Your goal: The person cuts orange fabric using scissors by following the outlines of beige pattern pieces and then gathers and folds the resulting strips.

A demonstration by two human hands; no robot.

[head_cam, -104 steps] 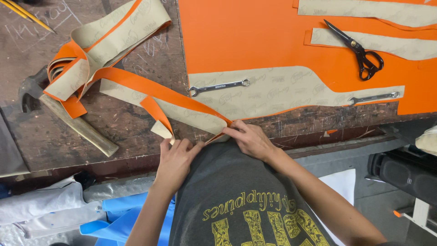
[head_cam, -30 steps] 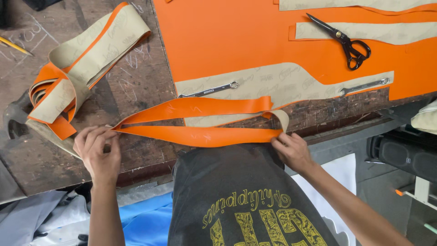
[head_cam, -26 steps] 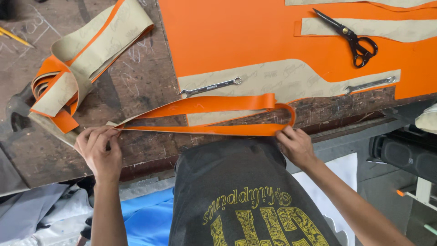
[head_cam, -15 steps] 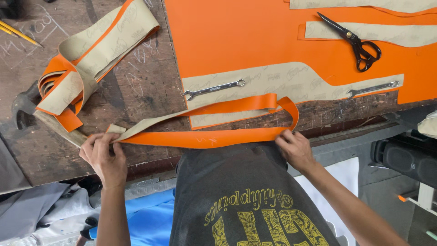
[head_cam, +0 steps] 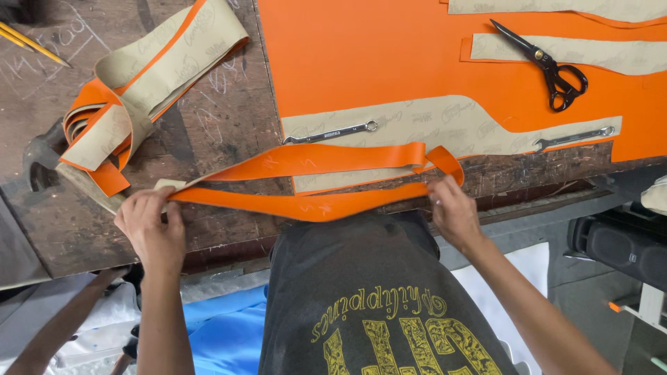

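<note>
A long orange strip [head_cam: 306, 205] with a beige back is folded over on itself along the near edge of a worn wooden table [head_cam: 229, 118]. My left hand [head_cam: 149, 226] pinches its two ends together at the left. My right hand [head_cam: 453, 212] grips the folded loop at the right, stretching the strip between both hands. Behind it lies a large orange sheet [head_cam: 389, 55] with beige pattern pieces [head_cam: 445, 125] on it.
A pile of orange and beige strips [head_cam: 132, 104] sits at the left, beside a hammer [head_cam: 42, 163]. Two spanners [head_cam: 330, 132] [head_cam: 573, 139] weigh down a pattern piece; black scissors [head_cam: 549, 66] lie at the back right. Yellow pencils [head_cam: 31, 43] are far left.
My hands moved apart from the middle, drawing the strip out flat and folded double along the table edge. The left hand carried the ends leftward; the right holds the fold.
</note>
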